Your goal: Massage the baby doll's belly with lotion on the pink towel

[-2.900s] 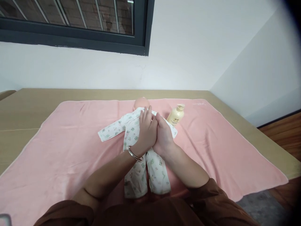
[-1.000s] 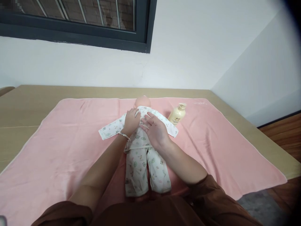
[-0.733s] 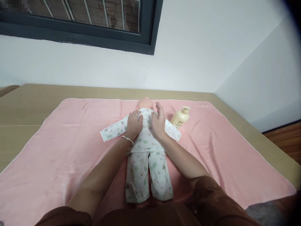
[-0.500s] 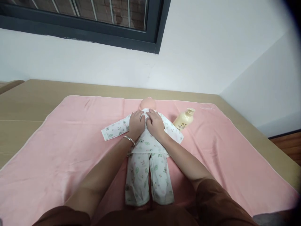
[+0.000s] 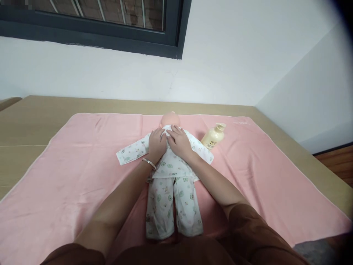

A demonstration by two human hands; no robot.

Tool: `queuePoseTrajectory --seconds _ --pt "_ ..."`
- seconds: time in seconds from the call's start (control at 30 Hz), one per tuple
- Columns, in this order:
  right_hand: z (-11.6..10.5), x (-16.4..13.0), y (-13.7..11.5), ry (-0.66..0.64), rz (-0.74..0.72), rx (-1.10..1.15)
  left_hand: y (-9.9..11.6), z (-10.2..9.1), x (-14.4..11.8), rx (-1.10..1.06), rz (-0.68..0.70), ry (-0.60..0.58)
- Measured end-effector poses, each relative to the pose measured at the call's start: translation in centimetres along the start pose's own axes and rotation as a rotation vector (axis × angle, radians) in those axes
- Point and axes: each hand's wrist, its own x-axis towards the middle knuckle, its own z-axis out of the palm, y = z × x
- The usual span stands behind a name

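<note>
A baby doll (image 5: 170, 120) lies on its back or front, I cannot tell which, with its head toward the wall. It wears a white patterned long-sleeved top (image 5: 173, 167) and matching trousers (image 5: 160, 209). My left hand (image 5: 157, 144) rests open on the left side of the doll's upper body, a silver bangle (image 5: 149, 164) at its wrist. My right hand (image 5: 179, 141) lies open on the other side, fingers stretched toward the neck. Both hands press flat on the cloth near each other. Right of the doll, a pale yellow pump bottle (image 5: 213, 137) lies tilted close to the sleeve.
Under the doll a pink blanket (image 5: 82, 165) covers much of the wooden table (image 5: 35, 117). A white wall (image 5: 220, 55) with a dark-framed window (image 5: 110, 38) stands behind the table. Another wall (image 5: 325, 84) closes off the right side.
The camera view has shifted slightly, so the scene sits a little further left. Both hands stay on the doll's upper body; the doll and bottle keep their places.
</note>
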Motion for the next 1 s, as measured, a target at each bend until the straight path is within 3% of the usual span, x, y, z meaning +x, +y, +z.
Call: queuePoseTrajectory --seconds 0.2,0.33,0.43,0.5,0.63,0.73,0.83,1.0 --pt "-0.7 -0.5 0.2 -0.026 0.116 -0.029 0.3 -0.2 0.0 -0.048 -0.037 0.025" --pt "-0.7 -1.5 -1.4 -0.103 -0.057 0.017 0.4 -0.3 -0.1 -0.125 -0.128 0.056" --pt "-0.8 -0.8 -1.1 -0.166 -0.181 0.021 0.3 -0.2 -0.1 -0.161 -0.175 0.054" --pt "-0.7 -0.2 -0.6 -0.156 -0.140 -0.030 0.3 -0.1 0.0 -0.155 -0.173 0.041" --pt "-0.1 -0.7 -1.2 -0.072 0.077 -0.232 0.2 0.0 0.0 -0.128 -0.156 0.039" --pt "0.3 -1.6 -2.4 -0.068 0.020 -0.343 0.0 0.0 0.0 -0.117 -0.158 0.040" --pt "-0.1 -1.2 -2.1 -0.119 -0.069 -0.320 0.0 -0.1 0.0 -0.106 -0.165 0.040" --pt "-0.4 -0.8 -1.6 -0.054 0.110 -0.336 0.3 -0.2 0.1 -0.067 -0.161 0.022"
